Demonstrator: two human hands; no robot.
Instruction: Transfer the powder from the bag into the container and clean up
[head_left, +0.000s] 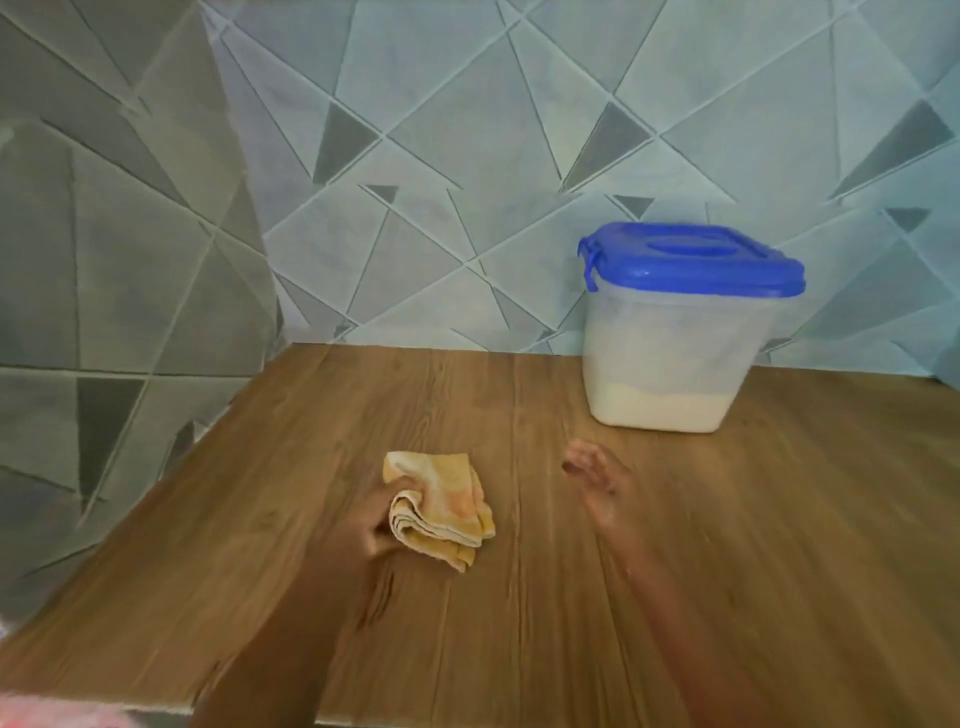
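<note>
Far right, the tub (675, 353) is sitting lidded (691, 260), powder (660, 408) lying low inside. Nearer, the left hand (374, 519) is gripping a folded cloth (441, 506) on the table (779, 519); the right hand (597, 478) is hovering with fingers spread.

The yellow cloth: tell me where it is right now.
In the head view the folded yellow cloth lies on the wooden table, left of centre, gripped at its left edge by the left hand, well in front and left of the blue-lidded container.
</note>
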